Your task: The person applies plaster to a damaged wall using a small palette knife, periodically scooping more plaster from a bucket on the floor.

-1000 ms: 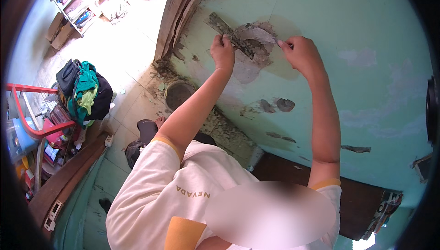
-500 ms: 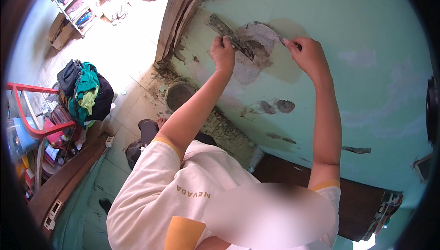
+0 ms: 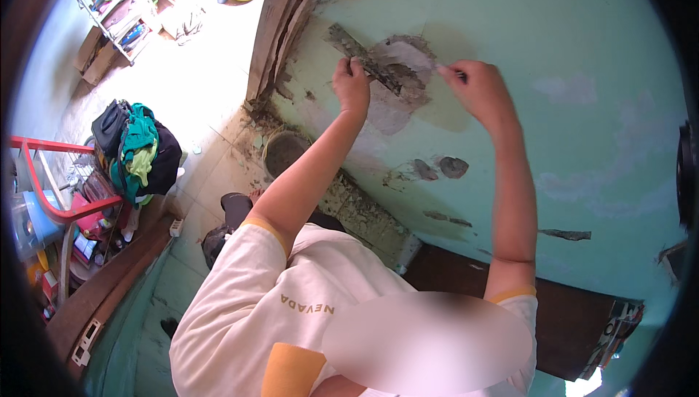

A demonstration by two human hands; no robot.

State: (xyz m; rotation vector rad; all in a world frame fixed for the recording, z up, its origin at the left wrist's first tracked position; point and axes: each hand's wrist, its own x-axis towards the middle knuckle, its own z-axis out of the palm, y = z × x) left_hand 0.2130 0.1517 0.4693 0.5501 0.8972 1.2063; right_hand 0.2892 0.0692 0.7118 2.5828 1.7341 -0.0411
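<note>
My left hand (image 3: 352, 85) grips a long, flat, plaster-crusted strip (image 3: 339, 38), held slanting at a rough damaged patch (image 3: 399, 49) in the pale green wall (image 3: 575, 47). My right hand (image 3: 475, 91) is closed, slightly blurred, round the handle of a thin putty knife (image 3: 445, 69), whose blade is at the right edge of the patch and hard to make out. Below my left hand a dirty bucket (image 3: 279, 151) stands at the foot of the wall among crumbled debris.
A cracked wooden door frame (image 3: 266, 54) borders the wall's left side. Tiled floor (image 3: 211, 153) leads into a bright area with a shelf rack (image 3: 120, 14). At left are a clothes pile (image 3: 138, 149), a red-framed rack (image 3: 69, 210) with clutter and a wooden plank (image 3: 102, 299). A dark board (image 3: 466, 295) is at lower right.
My right hand moved slightly right, then back left, with the blade shifting across the patch. My left hand and the strip have shifted only a little to the left.
</note>
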